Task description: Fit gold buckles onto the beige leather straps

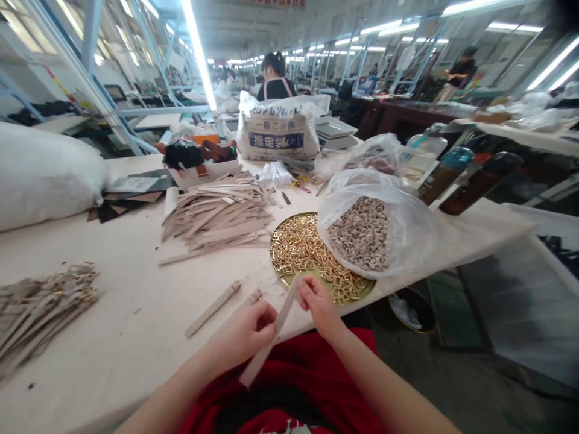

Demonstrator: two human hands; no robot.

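A flat beige strap (260,364) slants between my two hands over the table's front edge. My left hand (253,328) is closed on its middle, with the lower end hanging free toward my lap. Near the strap's upper end my right hand (315,299) pinches it; whether a small buckle is also in those fingers is hidden. Just beyond lies a round tray (277,268) of gold buckles (301,244). Two straps with fittings at their ends lie left of my hands, one finished-looking strap (212,308) fully visible and another strap (246,299) partly behind my left hand.
A plastic bag (407,235) of small beige loops (362,235) rests on the tray's right side. Behind is a pile of plain straps (217,211). Straps with buckles (45,313) are heaped at left. Dark bottles (479,181) stand at right; a person (275,78) sits beyond a printed sack (278,129).
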